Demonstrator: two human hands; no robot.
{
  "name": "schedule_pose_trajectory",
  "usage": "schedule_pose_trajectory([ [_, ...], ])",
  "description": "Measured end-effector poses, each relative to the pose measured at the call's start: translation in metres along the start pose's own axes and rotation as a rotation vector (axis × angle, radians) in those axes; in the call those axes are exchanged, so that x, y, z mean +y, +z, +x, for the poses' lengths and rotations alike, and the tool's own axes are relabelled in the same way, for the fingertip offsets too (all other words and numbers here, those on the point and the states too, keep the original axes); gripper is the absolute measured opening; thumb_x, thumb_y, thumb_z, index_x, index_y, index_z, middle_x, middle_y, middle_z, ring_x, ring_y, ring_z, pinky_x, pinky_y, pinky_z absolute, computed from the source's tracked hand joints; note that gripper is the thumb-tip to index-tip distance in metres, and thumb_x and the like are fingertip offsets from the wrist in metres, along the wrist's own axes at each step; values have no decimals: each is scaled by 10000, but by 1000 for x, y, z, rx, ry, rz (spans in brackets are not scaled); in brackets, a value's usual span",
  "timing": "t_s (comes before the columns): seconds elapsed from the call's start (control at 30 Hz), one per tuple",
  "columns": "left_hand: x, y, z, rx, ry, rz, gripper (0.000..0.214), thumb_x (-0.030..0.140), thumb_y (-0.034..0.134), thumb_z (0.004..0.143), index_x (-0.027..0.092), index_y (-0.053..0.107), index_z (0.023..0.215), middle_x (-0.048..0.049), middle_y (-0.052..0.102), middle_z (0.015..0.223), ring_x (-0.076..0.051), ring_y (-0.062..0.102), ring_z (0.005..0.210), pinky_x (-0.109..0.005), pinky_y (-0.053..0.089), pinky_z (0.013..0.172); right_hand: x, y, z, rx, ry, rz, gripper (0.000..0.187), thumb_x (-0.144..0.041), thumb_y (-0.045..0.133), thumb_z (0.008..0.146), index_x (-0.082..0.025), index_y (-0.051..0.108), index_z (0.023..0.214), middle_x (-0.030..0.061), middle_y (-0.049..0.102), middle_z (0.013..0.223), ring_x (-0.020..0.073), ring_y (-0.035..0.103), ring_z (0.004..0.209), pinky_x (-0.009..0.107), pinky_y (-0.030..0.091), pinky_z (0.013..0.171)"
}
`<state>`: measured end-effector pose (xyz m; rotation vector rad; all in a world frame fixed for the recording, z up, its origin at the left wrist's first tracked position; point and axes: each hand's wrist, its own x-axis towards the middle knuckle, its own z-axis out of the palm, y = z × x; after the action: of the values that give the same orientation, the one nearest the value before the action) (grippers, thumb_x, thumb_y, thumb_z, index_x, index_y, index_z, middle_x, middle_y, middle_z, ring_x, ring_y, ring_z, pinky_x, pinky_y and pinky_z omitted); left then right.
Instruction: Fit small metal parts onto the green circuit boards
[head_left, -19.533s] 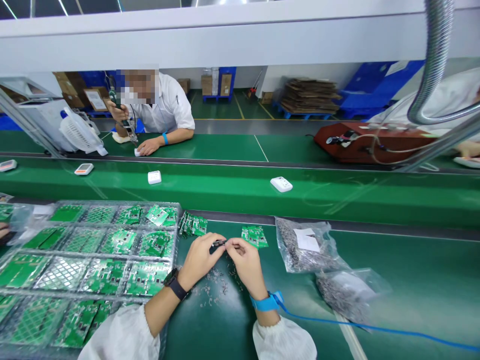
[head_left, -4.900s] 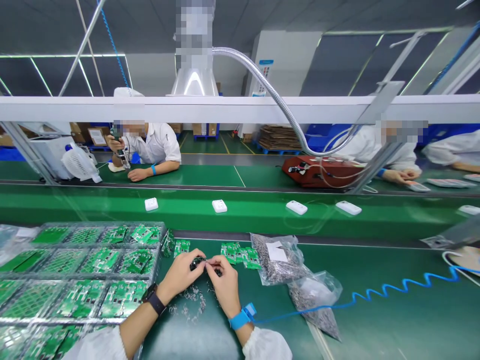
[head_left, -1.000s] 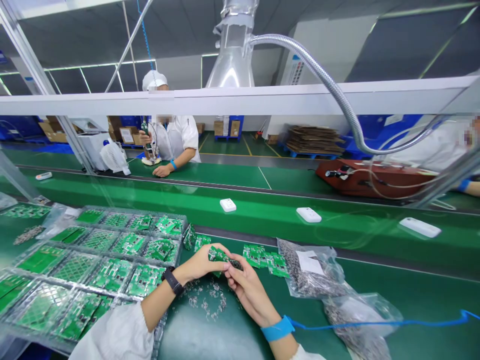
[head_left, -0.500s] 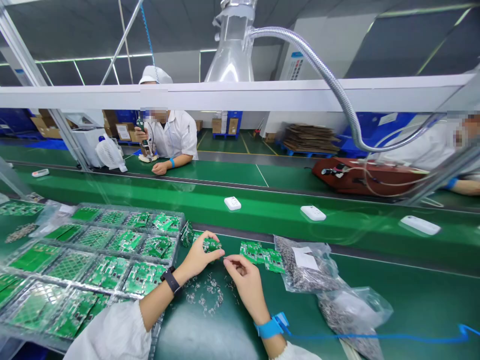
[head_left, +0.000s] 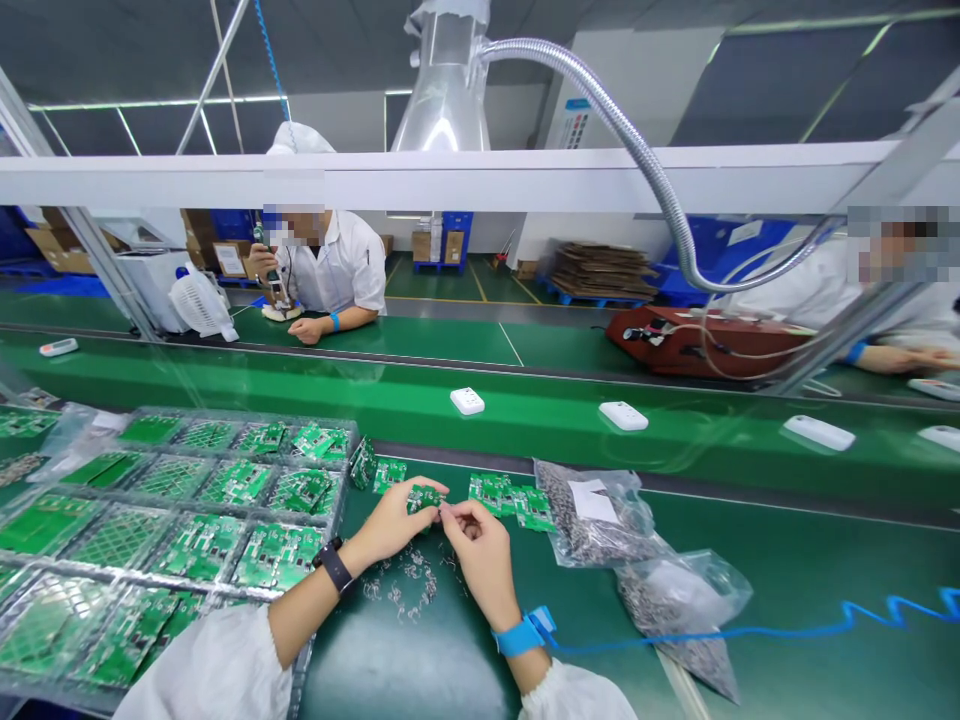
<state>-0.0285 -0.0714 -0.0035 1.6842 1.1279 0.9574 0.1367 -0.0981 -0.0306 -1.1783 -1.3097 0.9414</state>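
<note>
The table [head_left: 817, 540] looks smooth and green, with a soft sheen; the far belt [head_left: 360, 382] is glossier, carrying smooth white plastic cases [head_left: 467, 401]. At near left, the tray [head_left: 341, 500] is clear, shiny moulded plastic. The held circuit board [head_left: 425, 496] has a green coated face with bright metallic spots. Small parts [head_left: 411, 588] scattered on the table glint like bare metal wire. To the right, the bags [head_left: 634, 510] are thin, crinkled, glossy clear plastic; a slip [head_left: 596, 503] on one looks like matt white paper. The near sleeves [head_left: 217, 665] are soft, matt white cloth.
</note>
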Motion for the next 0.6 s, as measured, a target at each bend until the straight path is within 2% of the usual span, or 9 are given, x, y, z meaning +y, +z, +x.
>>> schedule_pose_trajectory([
  [0.23,10,1,-4,-91,44,116,352,218,636,907,229,744,1243,-61,755,1279,-271,687,1215,-411,481,1106,-6,-2,0,37,11,-9,276,-418,683,847,-228,584,673,-29,529,617,158,444,580,287,384,573],
  [0.37,14,0,-6,-121,85,148,378,251,621,951,239,725,1314,-56,732,1331,-273,676,1260,-410,483,1125,-4,-4,1,20,12,16,260,-410,674,833,-226,579,675,-26,536,617,163,460,592,287,378,576],
  [0.6,7,-2,-6,-184,141,254,364,246,588,975,269,733,1308,-38,728,1333,-269,691,1244,-397,497,1107,-1,-9,3,-29,41,11,289,-422,700,810,-224,564,650,-32,518,602,161,449,587,287,363,578],
])
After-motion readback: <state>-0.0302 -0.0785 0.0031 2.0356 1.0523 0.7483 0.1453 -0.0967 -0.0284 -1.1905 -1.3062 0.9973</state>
